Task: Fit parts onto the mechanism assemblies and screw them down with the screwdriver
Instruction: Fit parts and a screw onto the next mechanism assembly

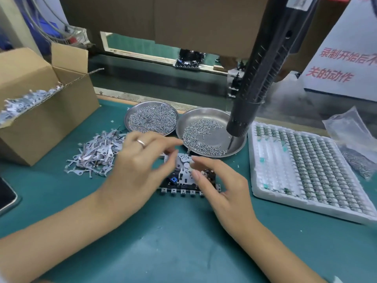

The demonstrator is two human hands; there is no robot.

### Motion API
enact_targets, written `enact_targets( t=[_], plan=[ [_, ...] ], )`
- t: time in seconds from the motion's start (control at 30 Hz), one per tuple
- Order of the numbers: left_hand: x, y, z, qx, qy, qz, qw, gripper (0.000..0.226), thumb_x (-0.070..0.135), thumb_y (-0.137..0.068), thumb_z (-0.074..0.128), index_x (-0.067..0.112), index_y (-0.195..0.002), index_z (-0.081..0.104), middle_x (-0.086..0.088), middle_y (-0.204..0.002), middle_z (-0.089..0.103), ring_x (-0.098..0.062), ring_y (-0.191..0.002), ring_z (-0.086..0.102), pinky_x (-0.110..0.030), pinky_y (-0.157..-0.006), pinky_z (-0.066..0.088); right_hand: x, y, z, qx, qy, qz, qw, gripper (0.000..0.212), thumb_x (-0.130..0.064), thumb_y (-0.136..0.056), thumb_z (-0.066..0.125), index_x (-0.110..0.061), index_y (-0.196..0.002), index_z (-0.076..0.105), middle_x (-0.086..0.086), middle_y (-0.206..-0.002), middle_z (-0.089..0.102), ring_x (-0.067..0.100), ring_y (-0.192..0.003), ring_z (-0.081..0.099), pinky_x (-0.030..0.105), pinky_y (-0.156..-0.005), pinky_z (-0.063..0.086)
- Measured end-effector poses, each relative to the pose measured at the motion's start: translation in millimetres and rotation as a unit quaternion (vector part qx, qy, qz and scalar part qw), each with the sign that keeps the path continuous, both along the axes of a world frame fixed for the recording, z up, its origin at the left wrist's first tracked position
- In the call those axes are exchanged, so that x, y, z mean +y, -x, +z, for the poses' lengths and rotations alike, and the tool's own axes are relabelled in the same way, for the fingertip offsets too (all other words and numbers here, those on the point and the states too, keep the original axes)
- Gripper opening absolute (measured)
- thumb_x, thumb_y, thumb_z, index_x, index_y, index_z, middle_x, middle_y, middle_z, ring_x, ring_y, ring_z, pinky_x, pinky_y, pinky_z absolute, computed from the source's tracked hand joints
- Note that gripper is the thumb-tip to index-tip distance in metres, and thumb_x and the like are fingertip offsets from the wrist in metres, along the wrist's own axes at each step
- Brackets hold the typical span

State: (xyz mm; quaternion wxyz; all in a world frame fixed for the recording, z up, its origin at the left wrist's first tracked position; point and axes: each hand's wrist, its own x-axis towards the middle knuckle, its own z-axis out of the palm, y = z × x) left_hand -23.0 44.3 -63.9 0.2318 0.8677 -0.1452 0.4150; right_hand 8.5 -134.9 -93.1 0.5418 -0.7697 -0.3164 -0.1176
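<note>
A black mechanism assembly (pixel 184 180) with a metal top plate and a blue part lies on the green mat in the middle. My left hand (pixel 138 166), wearing a ring, hovers over its left side and pinches a small metal part at the fingertips. My right hand (pixel 220 184) is over the assembly's right side, its thumb and forefinger pinching a tiny piece just above the plate. A black electric screwdriver (pixel 255 78) hangs from above, its bit over the right steel dish. Neither hand touches it.
Two round steel dishes hold screws, one on the left (pixel 151 117) and one on the right (pixel 210 133). A pile of flat metal parts (pixel 95 156) lies left, beside an open cardboard box (pixel 40 103). A white tray of small components (pixel 306 166) sits right. A phone (pixel 6 197) rests at the left edge.
</note>
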Motion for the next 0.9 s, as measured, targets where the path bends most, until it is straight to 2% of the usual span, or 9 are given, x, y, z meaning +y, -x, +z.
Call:
enact_targets(
  t=[0.07, 0.13, 0.27, 0.37, 0.43, 0.47, 0.57, 0.7, 0.9],
  plan=[
    [-15.0, -2.1, -3.9, -0.02, -0.008, -0.041, 0.999, 0.018, 0.002, -0.08, 0.069, 0.004, -0.097, 0.072, -0.004, -0.084, 0.067, -0.011, -0.079, 0.056, -0.037, -0.076, 0.046, 1.5, 0.9, -1.0, 0.033, -0.025, 0.001, 0.999, 0.02, -0.015, -0.086, 0.065, -0.015, -0.106, 0.071, -0.004, -0.097, 0.071, 0.004, -0.09, 0.064, 0.017, -0.082, 0.047],
    [-21.0, -5.5, -8.3, -0.016, 0.0, -0.059, 0.998, 0.018, 0.001, -0.079, 0.07, 0.003, -0.097, 0.072, -0.005, -0.083, 0.067, -0.012, -0.079, 0.056, -0.039, -0.074, 0.048, -0.5, -1.6, -2.1, 0.028, -0.027, -0.015, 0.999, 0.018, -0.008, -0.085, 0.066, -0.014, -0.1, 0.074, -0.002, -0.089, 0.072, 0.009, -0.083, 0.065, 0.02, -0.077, 0.049],
    [-18.7, -6.6, -10.4, 0.104, 0.102, -0.114, 0.983, 0.019, 0.02, -0.082, 0.068, 0.012, -0.099, 0.072, 0.006, -0.089, 0.068, -0.01, -0.082, 0.064, -0.042, -0.08, 0.05, -7.0, -11.2, -1.6, -0.019, 0.013, -0.038, 0.999, 0.017, -0.005, -0.083, 0.064, -0.007, -0.095, 0.075, 0.001, -0.087, 0.072, 0.012, -0.082, 0.063, 0.018, -0.078, 0.048],
    [-12.6, -6.2, -11.2, 0.206, 0.168, -0.123, 0.956, 0.014, 0.027, -0.08, 0.075, 0.022, -0.093, 0.073, 0.015, -0.082, 0.071, 0.0, -0.081, 0.064, -0.028, -0.082, 0.049, -9.1, -15.6, -3.1, -0.038, 0.058, -0.026, 0.997, 0.016, -0.004, -0.082, 0.064, -0.006, -0.094, 0.075, -0.003, -0.086, 0.07, 0.013, -0.081, 0.06, 0.017, -0.077, 0.047],
    [-7.2, -7.3, -11.8, 0.277, 0.235, -0.138, 0.921, 0.013, 0.03, -0.075, 0.073, 0.026, -0.088, 0.074, 0.014, -0.081, 0.072, 0.0, -0.078, 0.065, -0.015, -0.077, 0.048, -9.1, -16.0, -5.2, -0.041, 0.083, -0.021, 0.995, 0.015, -0.003, -0.083, 0.066, -0.006, -0.094, 0.076, -0.002, -0.083, 0.07, 0.016, -0.078, 0.059, 0.022, -0.074, 0.047],
    [-4.4, -8.2, -12.3, 0.31, 0.258, -0.146, 0.903, 0.015, 0.03, -0.073, 0.072, 0.026, -0.087, 0.074, 0.011, -0.081, 0.072, -0.001, -0.075, 0.065, -0.014, -0.075, 0.049, -8.6, -15.8, -6.1, -0.038, 0.089, -0.022, 0.995, 0.015, -0.003, -0.083, 0.067, -0.007, -0.094, 0.076, -0.001, -0.082, 0.07, 0.016, -0.077, 0.059, 0.024, -0.074, 0.047],
    [3.1, -11.6, -11.9, 0.366, 0.278, -0.152, 0.875, 0.015, 0.023, -0.072, 0.077, 0.028, -0.086, 0.074, 0.007, -0.076, 0.073, -0.004, -0.071, 0.066, -0.013, -0.069, 0.05, -6.4, -15.2, -6.7, -0.034, 0.087, -0.024, 0.995, 0.015, -0.004, -0.083, 0.068, -0.008, -0.095, 0.075, 0.0, -0.085, 0.071, 0.014, -0.081, 0.059, 0.027, -0.076, 0.048],
    [9.0, -15.1, -10.4, 0.403, 0.286, -0.131, 0.859, 0.015, 0.018, -0.074, 0.078, 0.027, -0.085, 0.074, 0.007, -0.075, 0.073, -0.005, -0.071, 0.068, -0.006, -0.059, 0.045, -5.8, -13.6, -7.1, -0.033, 0.085, -0.015, 0.996, 0.017, -0.002, -0.084, 0.066, -0.008, -0.097, 0.075, -0.001, -0.091, 0.072, 0.014, -0.085, 0.062, 0.031, -0.078, 0.05],
    [9.5, -14.7, -8.7, 0.424, 0.285, -0.135, 0.849, 0.016, 0.018, -0.074, 0.078, 0.029, -0.085, 0.074, 0.007, -0.075, 0.072, -0.001, -0.07, 0.066, -0.008, -0.062, 0.046, -8.1, -11.7, -6.8, -0.071, 0.096, -0.013, 0.993, 0.017, -0.003, -0.082, 0.066, -0.009, -0.096, 0.075, -0.002, -0.08, 0.07, 0.018, -0.078, 0.062, 0.03, -0.073, 0.049]
  ],
)
